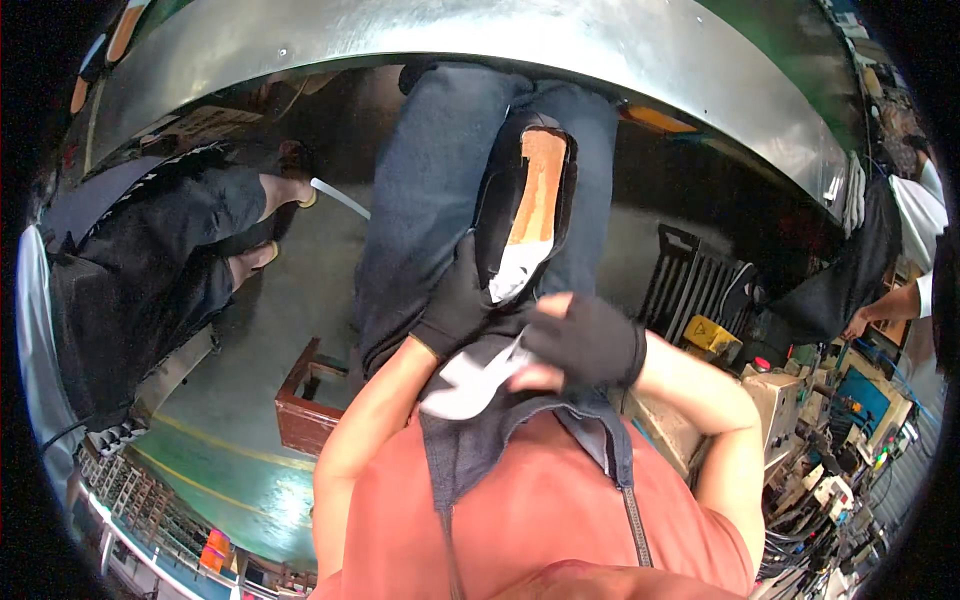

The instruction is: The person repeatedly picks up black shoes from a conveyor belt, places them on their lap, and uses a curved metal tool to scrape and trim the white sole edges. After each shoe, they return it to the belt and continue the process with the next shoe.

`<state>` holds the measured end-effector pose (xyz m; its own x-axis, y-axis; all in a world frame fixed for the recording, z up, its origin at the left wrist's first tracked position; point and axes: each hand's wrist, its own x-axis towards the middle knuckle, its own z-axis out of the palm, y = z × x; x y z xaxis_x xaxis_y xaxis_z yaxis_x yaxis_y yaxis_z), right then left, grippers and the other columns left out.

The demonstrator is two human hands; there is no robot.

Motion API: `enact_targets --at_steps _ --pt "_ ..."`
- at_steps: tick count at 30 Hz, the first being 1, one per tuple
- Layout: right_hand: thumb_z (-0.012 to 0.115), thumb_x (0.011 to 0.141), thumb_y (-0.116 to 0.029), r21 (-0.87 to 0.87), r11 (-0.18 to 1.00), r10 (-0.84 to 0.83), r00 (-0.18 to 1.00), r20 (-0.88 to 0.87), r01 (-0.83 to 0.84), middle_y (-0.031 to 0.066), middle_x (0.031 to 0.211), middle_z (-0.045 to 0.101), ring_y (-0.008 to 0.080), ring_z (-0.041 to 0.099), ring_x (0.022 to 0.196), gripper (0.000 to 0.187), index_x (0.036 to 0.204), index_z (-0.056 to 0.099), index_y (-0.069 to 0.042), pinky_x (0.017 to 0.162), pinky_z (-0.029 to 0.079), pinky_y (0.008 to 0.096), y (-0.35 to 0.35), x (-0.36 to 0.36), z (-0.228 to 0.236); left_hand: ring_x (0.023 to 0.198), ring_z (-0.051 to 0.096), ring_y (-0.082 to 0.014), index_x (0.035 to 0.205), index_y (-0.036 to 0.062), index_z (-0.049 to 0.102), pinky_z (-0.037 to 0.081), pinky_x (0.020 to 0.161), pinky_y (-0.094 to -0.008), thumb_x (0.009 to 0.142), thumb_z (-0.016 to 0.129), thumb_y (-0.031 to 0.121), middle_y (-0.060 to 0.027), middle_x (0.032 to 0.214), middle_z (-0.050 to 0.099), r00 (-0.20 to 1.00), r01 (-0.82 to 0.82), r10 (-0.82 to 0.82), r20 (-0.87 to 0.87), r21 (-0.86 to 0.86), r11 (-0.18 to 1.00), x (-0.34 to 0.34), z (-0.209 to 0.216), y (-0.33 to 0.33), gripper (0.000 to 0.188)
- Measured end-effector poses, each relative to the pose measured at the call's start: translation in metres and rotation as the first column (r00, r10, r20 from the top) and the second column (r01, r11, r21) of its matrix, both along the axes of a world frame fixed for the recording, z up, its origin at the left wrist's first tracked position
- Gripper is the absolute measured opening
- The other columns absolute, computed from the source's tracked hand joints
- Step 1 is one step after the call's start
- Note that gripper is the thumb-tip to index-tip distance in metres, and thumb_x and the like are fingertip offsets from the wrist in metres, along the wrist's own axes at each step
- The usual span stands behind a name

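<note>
Shoe [541, 185], black-sided, tan-faced, is resting on dark-blue trousers [425, 160], seemingly for steadiness, black-gloved left hand [455, 300] gripping its edge, black-gloved right hand [588, 345] pinching curved white strip [468, 388].

Right hand [585, 345] is motion-blurred; white piece [468, 388] beside it smears too, exact shape unclear. Left hand [455, 302] is partly hidden by dark shoe [538, 200]. Top edge cuts off metal bench [500, 32]. Clutter [835, 485], lower right: items too small to tell.
</note>
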<state>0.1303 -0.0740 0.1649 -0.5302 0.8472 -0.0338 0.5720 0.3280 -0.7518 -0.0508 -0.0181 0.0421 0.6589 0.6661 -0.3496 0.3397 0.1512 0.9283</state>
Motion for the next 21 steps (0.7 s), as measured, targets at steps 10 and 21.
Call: enact_targets --at_steps 10,21 --pt "0.058 0.09 -0.04 -0.204 0.915 -0.309 0.93 0.199 0.347 0.0188 0.081 0.062 0.0366 0.062 0.074 0.037 0.087 0.062 -0.004 0.066 0.049 0.0435 -0.022 0.025 -0.061 0.107 0.058 -0.0289 0.127 -0.0018 0.038 0.046 0.091 -0.0381 0.08 0.074 0.026 -0.021 0.116 0.056 0.956 0.014 0.007 0.295 -0.069 0.998 -0.001 0.005 0.006 0.065" --pt "0.059 0.091 -0.032 -0.44 0.779 -0.417 0.893 0.168 0.446 0.022 0.083 0.061 0.0383 0.06 0.08 0.028 0.095 0.063 -0.004 0.067 0.047 0.0437 -0.048 0.017 -0.075 0.122 0.048 -0.0302 0.134 -0.0022 0.04 0.037 0.106 -0.04 0.07 0.083 0.035 -0.0207 0.128 0.051 0.95 0.129 -0.004 -0.311 0.382 0.915 -0.03 0.057 0.022 0.086"
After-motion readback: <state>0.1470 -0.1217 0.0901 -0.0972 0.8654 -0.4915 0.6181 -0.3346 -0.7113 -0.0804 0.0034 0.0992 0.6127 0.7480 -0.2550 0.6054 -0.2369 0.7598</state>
